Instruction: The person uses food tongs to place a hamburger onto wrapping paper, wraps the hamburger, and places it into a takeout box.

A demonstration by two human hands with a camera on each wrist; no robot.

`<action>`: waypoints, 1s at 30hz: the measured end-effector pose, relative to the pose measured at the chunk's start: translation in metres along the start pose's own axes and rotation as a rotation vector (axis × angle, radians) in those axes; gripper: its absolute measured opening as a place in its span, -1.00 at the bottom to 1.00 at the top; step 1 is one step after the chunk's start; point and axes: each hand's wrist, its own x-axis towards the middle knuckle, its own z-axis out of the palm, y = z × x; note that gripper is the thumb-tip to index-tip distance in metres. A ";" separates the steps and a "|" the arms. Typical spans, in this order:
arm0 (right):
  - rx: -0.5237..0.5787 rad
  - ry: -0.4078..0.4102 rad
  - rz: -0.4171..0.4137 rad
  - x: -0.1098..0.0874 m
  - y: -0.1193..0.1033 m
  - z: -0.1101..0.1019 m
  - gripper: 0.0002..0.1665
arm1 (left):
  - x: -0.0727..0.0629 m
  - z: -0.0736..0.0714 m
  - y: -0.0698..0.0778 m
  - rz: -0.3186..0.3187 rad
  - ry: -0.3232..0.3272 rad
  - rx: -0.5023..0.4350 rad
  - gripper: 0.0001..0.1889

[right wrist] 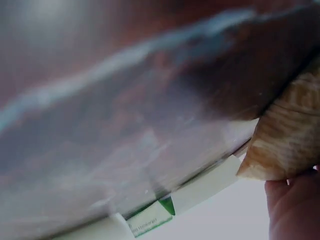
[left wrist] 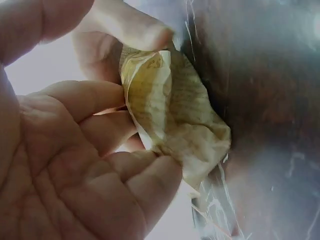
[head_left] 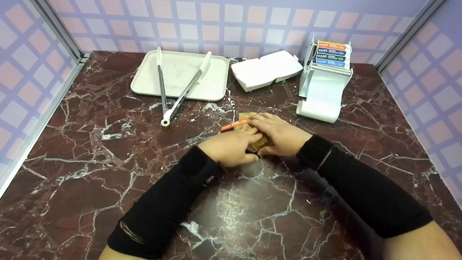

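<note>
A small packet wrapped in brownish-yellow printed paper [head_left: 260, 143] lies on the marbled table between the two hands. An orange strip with pale lettering [head_left: 234, 125] crosses its far side, one end sticking out to the left. The left hand [head_left: 232, 147] holds the packet from the left; in the left wrist view its bent fingers meet the folded, crumpled paper [left wrist: 192, 135]. From the right, the right hand [head_left: 283, 135] grips it, fingers over the far side and thumb at the near edge. What is inside the paper is hidden. Part of the paper [right wrist: 290, 130] shows in the right wrist view.
Tongs [head_left: 186, 88] lie spread across a cream tray [head_left: 142, 85] at the back left. A white paper box [head_left: 267, 70] stands behind the hands. To its right is a label dispenser [head_left: 306, 77] with coloured strips and a white roll [head_left: 323, 103] hanging forward. Patterned walls enclose the table.
</note>
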 end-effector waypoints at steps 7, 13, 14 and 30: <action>0.018 0.008 0.068 0.007 -0.003 0.001 0.18 | -0.002 -0.010 -0.023 -0.073 0.192 -0.177 -0.55; -0.011 0.009 0.098 0.008 -0.006 0.003 0.19 | 0.000 -0.012 -0.034 -0.326 0.450 -0.372 -0.62; -0.010 0.013 0.098 0.008 -0.006 0.004 0.18 | 0.001 -0.012 -0.034 -0.351 0.456 -0.390 -0.60; 0.041 0.030 0.148 0.007 -0.009 0.010 0.01 | 0.014 0.004 -0.040 -0.354 0.396 -0.525 -0.55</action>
